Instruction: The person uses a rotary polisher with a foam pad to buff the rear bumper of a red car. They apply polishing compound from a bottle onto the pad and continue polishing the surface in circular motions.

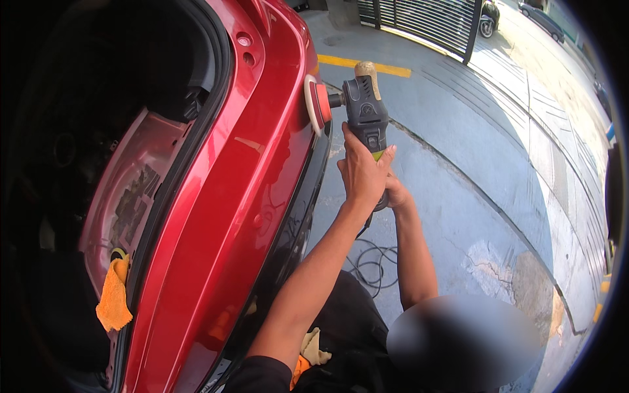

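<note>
A rotary polisher (pixel 367 105) is held by its body, its head pointing away from me. My left hand (pixel 363 169) wraps the body just below the switch, thumb on the right side. Beneath and right of it, my right hand (pixel 399 190) grips the rear end of the same polisher, its fingers partly hidden. The white foam pad (pixel 311 105) on a red backing plate faces the curved side of a red car's rear bumper (pixel 245 206) and appears to touch it. A power cord (pixel 376 267) runs down from the tool and lies coiled on the floor.
An orange microfiber cloth (pixel 115 297) hangs over the edge of the open trunk (pixel 132 196) at left. Beige and orange cloths (pixel 314 348) are near my lap. A slatted metal gate (pixel 422 24) stands at the top, beyond a yellow floor line (pixel 363 65).
</note>
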{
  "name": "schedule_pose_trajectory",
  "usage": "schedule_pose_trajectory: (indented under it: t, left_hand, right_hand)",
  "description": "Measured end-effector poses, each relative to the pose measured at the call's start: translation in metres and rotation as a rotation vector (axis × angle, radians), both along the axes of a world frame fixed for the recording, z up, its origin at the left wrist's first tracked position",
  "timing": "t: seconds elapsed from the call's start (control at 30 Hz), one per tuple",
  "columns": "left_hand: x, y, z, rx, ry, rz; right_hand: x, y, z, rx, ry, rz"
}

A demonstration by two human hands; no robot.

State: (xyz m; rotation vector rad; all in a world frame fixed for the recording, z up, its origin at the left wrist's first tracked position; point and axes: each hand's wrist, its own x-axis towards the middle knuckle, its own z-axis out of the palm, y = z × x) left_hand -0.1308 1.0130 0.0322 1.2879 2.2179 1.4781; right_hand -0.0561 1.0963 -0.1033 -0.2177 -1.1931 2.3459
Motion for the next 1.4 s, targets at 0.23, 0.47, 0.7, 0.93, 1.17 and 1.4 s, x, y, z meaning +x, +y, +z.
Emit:
schedule_pose_trajectory:
  t: [0.23,0.47,0.7,0.93,1.17,1.4]
  left_hand:
    - [0.021,-0.019,-0.011,0.133,-0.011,0.018]
    - [-0.006,0.007,0.028,-0.054,0.035,0.017]
    - [0.010,-0.043,0.022,-0.229,0.045,0.038]
    - [0.048,-0.124,0.015,-0.149,-0.112,0.055]
    - [0.045,-0.123,-0.025,0.006,-0.196,-0.012]
    - [0.042,-0.124,-0.025,-0.117,-0.213,-0.035]
  right_hand:
    - [0.020,0.013,-0.017,0.317,0.021,0.066]
    - [-0.017,0.001,0.020,0.012,0.098,-0.051]
    - [0.008,-0.076,0.019,-0.141,0.065,-0.036]
    - [0.047,-0.141,0.015,-0.096,-0.023,0.106]
    - [0.057,-0.116,-0.027,0.146,-0.117,0.106]
    - [0.056,-0.156,0.001,-0.105,-0.120,-0.028]
